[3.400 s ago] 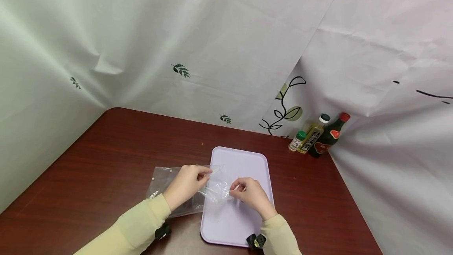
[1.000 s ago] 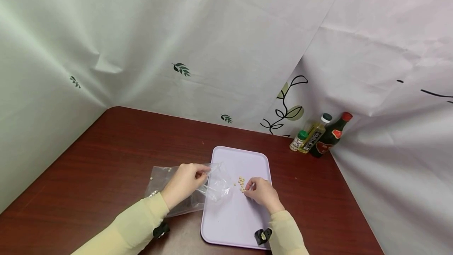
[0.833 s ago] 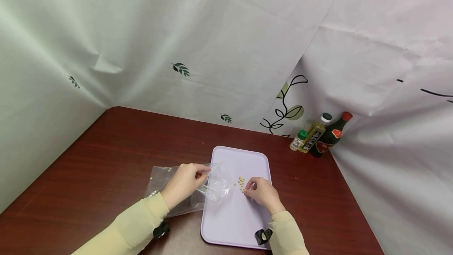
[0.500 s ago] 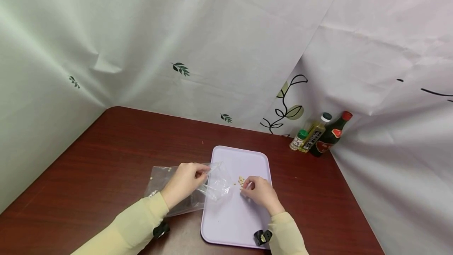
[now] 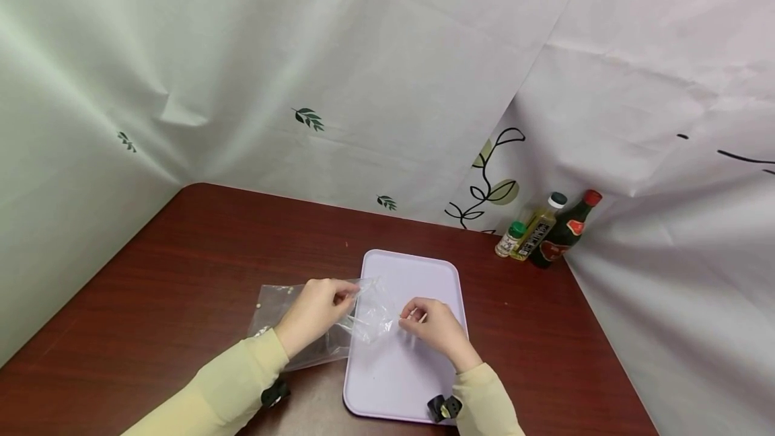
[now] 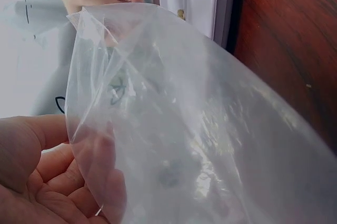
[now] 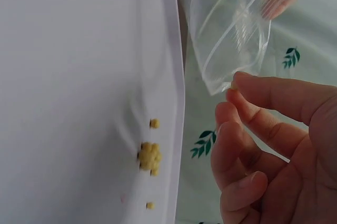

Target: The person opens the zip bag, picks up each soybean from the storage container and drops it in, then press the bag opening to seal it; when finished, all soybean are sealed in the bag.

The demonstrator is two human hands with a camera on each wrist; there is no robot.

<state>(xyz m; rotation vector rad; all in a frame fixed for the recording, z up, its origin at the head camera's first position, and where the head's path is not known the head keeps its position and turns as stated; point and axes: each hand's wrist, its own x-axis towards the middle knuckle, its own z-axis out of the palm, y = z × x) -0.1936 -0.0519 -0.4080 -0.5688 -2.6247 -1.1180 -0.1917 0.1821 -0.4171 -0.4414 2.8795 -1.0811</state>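
My left hand point(image 5: 317, 308) pinches the upper edge of a clear plastic bag point(image 5: 374, 321), holding its mouth up over the tray's left side. Between thumb and index finger, my right hand point(image 5: 438, 330) pinches a small yellow soybean point(image 7: 234, 85), close to the bag's mouth. A cluster of soybeans point(image 7: 150, 155) lies on the pale lilac tray point(image 5: 387, 382) in the right wrist view, with a few single ones beside it. In the head view, my right hand hides that cluster. At the bag's far left end, a few soybeans point(image 5: 258, 305) show.
The tray lies on a dark red-brown wooden table point(image 5: 200, 254). At the back right corner stand a green-capped shaker point(image 5: 510, 239), an oil bottle point(image 5: 536, 231) and a dark green bottle point(image 5: 563, 234) with a red cap. Patterned cloth point(image 5: 387, 86) hangs behind the table.
My right hand was at the bag, then over the soybeans on the tray; since half a second ago it has moved left to the bag's mouth with a soybean. The left hand stays still.
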